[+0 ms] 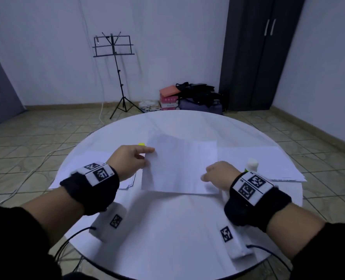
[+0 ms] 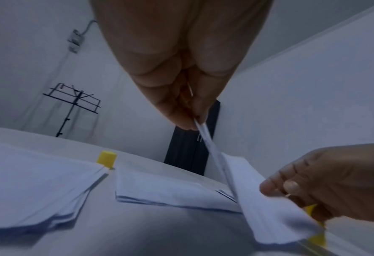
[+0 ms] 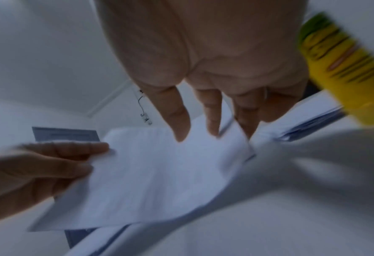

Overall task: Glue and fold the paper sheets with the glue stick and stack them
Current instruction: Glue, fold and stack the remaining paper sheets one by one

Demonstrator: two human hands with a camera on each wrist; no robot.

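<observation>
A white paper sheet (image 1: 179,168) hangs tilted just above the round white table (image 1: 167,229). My left hand (image 1: 148,156) pinches its left edge between thumb and fingers; the left wrist view shows that pinch (image 2: 193,121). My right hand (image 1: 205,176) touches the sheet's right side, with straight fingertips (image 3: 212,131) on the sheet (image 3: 159,173). The glue stick (image 1: 252,164) stands uncapped just right of the right hand and shows as a blurred yellow tube (image 3: 345,72) in the right wrist view. Its yellow cap (image 1: 141,144) stands behind the left hand.
A stack of flat sheets (image 1: 272,164) lies at the table's right. Another pile of paper (image 1: 128,183) lies under my left wrist. Cables hang off the near table edge. A music stand (image 1: 115,57), boxes and a dark wardrobe stand beyond the table.
</observation>
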